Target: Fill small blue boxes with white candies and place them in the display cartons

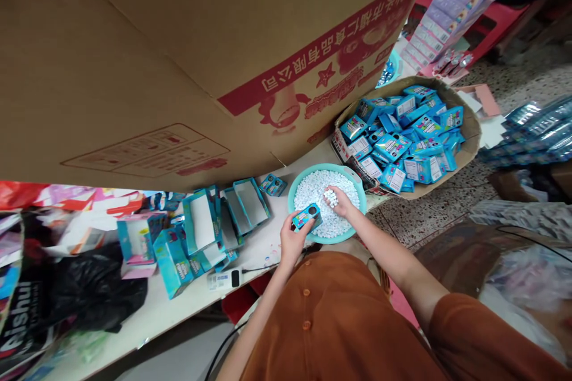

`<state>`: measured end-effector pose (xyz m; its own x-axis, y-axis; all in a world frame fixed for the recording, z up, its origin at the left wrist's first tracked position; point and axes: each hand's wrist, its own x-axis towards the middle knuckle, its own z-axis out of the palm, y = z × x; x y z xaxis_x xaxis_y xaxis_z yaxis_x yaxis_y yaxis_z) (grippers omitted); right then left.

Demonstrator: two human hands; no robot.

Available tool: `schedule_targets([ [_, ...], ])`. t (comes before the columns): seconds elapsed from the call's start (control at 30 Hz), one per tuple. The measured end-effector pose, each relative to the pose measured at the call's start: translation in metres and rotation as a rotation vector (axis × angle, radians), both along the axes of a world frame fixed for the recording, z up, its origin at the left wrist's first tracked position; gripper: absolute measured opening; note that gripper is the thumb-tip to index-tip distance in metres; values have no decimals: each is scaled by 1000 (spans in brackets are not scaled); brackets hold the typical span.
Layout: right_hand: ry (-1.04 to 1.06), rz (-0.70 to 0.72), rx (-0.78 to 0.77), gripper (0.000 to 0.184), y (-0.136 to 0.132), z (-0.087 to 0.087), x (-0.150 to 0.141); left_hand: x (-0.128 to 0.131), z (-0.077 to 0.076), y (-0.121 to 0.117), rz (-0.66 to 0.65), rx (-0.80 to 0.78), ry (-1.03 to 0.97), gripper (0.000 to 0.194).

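My left hand (294, 238) is closed around a small blue box (307, 216) with colourful lettering, held at the left rim of a turquoise basin (329, 240). Small white pellets (308, 186) fill the basin; they look like candies, though I cannot tell for sure. Over the basin's right half, my right hand (340, 201) is curled around a small heap of these pellets, some showing at the fingertips. Whether the box's far end is open cannot be made out.
A carton (467, 158) heaped with blue boxes stands right of the basin. Blue display boxes (201, 223) and a black plastic bag (96, 286) lie along the table (179, 309) at left. A huge cardboard box (187, 59) rises behind. Pink-purple boxes (447, 12) are stacked at far right.
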<state>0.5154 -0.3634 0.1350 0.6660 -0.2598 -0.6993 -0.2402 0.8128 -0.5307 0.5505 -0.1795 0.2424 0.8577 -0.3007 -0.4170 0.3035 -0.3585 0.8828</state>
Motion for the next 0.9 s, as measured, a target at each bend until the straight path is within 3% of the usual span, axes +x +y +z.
schedule_targets([
  [0.1,-46,-69,210,15,-3,20,1,-1,-1,-4,-50,11,-66,44],
  [0.17,-81,-100,269,12,-5,33,1,-1,0,-8,-77,15,-98,43],
  [0.37,-158,-140,272,14,-8,61,0,-2,1,-16,-109,6,-138,42],
  [0.7,-148,-316,302,10,-7,84,-7,2,-2,-21,-220,30,-267,35],
  [0.9,-224,-428,203,9,3,95,-4,-1,-5,-25,-307,27,-312,36],
])
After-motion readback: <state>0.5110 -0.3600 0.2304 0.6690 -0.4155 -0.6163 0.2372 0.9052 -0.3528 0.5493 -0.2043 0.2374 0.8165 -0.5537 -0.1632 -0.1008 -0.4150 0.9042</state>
